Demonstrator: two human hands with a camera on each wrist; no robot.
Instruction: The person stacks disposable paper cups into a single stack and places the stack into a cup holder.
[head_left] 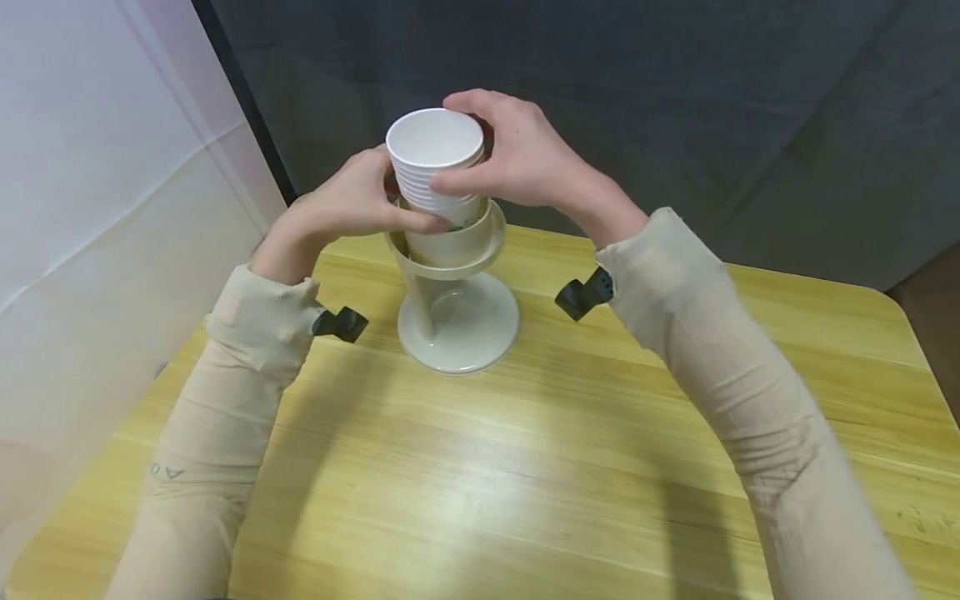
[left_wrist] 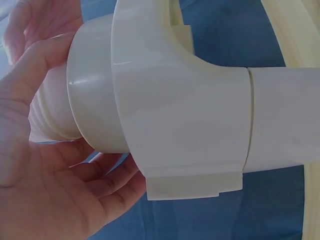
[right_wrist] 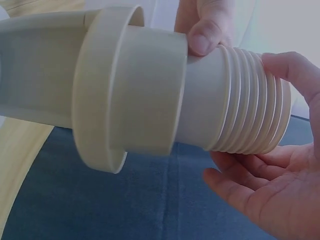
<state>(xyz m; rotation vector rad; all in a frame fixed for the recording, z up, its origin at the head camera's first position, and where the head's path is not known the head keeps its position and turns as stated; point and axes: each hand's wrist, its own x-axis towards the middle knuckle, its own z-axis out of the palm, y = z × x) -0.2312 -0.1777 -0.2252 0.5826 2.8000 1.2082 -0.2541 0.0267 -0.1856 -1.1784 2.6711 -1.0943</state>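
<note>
A stack of nested white paper cups (head_left: 418, 177) stands mouth-up in the round collar of a cream cup holder (head_left: 452, 249). My right hand (head_left: 521, 154) grips the stack near its top, thumb on the near side and fingers round the back. Several stacked rims (right_wrist: 250, 100) show in the right wrist view, with the lowest cup's wall entering the collar. From the left, my left hand (head_left: 348, 198) holds the collar's upper edge, its thumb lying along the rim beside the cups. In the left wrist view its fingers (left_wrist: 107, 177) curve round the collar's far side.
The holder's post joins a round, glossy base (head_left: 480, 329) on the yellow wooden table (head_left: 465, 467). Behind the table hangs a dark curtain (head_left: 637, 100), and a white sheet (head_left: 127, 167) covers the left side. Small black mounts (head_left: 573, 300) stick out from both cuffs.
</note>
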